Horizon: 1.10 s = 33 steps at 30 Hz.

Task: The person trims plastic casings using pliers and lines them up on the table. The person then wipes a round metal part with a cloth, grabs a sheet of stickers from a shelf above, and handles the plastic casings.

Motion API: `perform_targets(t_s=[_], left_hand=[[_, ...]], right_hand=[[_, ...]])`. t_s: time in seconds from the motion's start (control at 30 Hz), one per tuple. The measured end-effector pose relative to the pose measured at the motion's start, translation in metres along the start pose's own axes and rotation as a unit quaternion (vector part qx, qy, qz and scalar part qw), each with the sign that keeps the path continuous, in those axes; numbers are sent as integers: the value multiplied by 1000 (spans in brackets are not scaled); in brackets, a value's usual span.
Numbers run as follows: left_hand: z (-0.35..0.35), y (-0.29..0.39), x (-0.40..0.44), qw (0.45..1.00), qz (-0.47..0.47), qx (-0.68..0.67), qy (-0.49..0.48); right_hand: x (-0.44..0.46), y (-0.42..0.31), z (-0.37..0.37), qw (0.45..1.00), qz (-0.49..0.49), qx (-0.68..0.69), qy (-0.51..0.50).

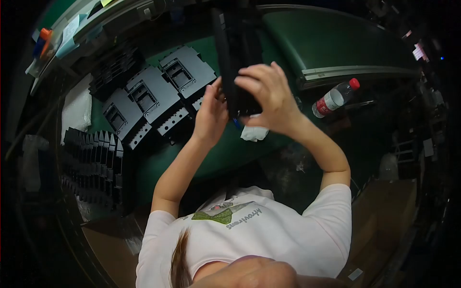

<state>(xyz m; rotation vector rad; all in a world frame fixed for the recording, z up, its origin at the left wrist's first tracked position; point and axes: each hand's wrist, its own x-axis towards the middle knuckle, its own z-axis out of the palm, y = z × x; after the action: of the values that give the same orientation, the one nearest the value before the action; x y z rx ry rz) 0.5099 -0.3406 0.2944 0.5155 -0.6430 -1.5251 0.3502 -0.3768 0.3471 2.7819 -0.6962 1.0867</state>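
A long black plastic housing (235,57) is held up on end above the green bench, its surface dark and slightly blurred. My left hand (211,115) grips its left side low down, with some fingertips hidden behind it. From the right, my right hand (273,98) curves its fingers and thumb around the lower part. Just left of my hands, several grey and black plastic housings (156,93) with rectangular openings sit side by side. Below my right hand lies a crumpled white cloth or tissue (254,133).
A red-capped bottle (331,101) lies to the right on the green bench (206,156). Black slotted parts (96,158) are stacked at left, near a white plastic bag (77,108). A raised green panel (336,43) with a metal edge stands behind. Cardboard boxes (384,225) flank me.
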Motion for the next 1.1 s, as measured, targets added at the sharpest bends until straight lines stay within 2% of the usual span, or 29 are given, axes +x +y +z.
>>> perform_targets(t_s=[0.03, 0.1, 0.13, 0.17, 0.23, 0.27, 0.3, 0.33, 0.37, 0.43, 0.5, 0.6, 0.67, 0.73, 0.77, 0.8, 0.9, 0.93, 1.0, 1.03, 1.1], left_hand=[[-8, 13, -3, 998, -46, -28, 17], [-14, 35, -10, 999, -12, -50, -7], [-19, 44, -10, 998, 12, -53, -19], [-18, 55, -9, 997, 18, -70, 24], [-47, 83, -3, 996, 56, -58, -22], [-52, 91, -3, 993, 95, -55, 35], [-65, 99, 0, 990, 124, -62, 38], [-69, 107, 1, 986, 150, -67, 40], [-67, 111, -2, 977, 179, -33, 112], [-61, 115, -2, 975, 184, -16, 123], [-58, 115, -1, 970, 198, -4, 139], [-57, 110, 1, 980, 155, -54, 111], [-56, 107, 2, 990, 112, -68, 56], [-59, 104, 4, 990, 106, -70, 64], [-61, 103, 5, 991, 93, -88, 31], [-63, 102, 5, 991, 80, -107, -2], [-61, 99, 7, 992, 77, -90, 38], [-58, 98, 7, 992, 77, -70, 68], [-53, 98, 7, 993, 82, -62, 62], [-51, 98, 7, 993, 89, -53, 58], [-48, 95, 7, 994, 78, -53, 62]], right_hand=[[-7, -19, 4, 999, -21, 10, -40], [-18, -42, 21, 995, -70, 32, -63], [-20, -43, 25, 996, -60, 66, -28], [-23, -37, 32, 994, -25, 102, 38], [-39, -24, 51, 973, 78, 157, 147], [-45, -18, 62, 965, 172, 178, 89], [-48, -15, 71, 943, 266, 196, 31], [-46, -18, 79, 939, 311, 148, -3], [-52, -15, 90, 938, 312, 150, -2], [-68, -6, 116, 940, 307, 35, -144], [-71, -3, 129, 952, 279, 11, -129], [-67, 2, 144, 944, 299, -25, -134], [-68, 10, 147, 935, 324, -26, -143], [-57, 15, 137, 900, 400, 21, -170], [-53, 18, 133, 885, 431, 44, -169], [-50, 20, 125, 877, 457, 61, -138], [-56, 41, 113, 867, 483, 120, -16], [-59, 47, 108, 838, 508, 198, 20], [-51, 40, 89, 773, 531, 331, 103], [-47, 36, 81, 773, 532, 328, 104], [-43, 31, 72, 717, 501, 466, 131]])
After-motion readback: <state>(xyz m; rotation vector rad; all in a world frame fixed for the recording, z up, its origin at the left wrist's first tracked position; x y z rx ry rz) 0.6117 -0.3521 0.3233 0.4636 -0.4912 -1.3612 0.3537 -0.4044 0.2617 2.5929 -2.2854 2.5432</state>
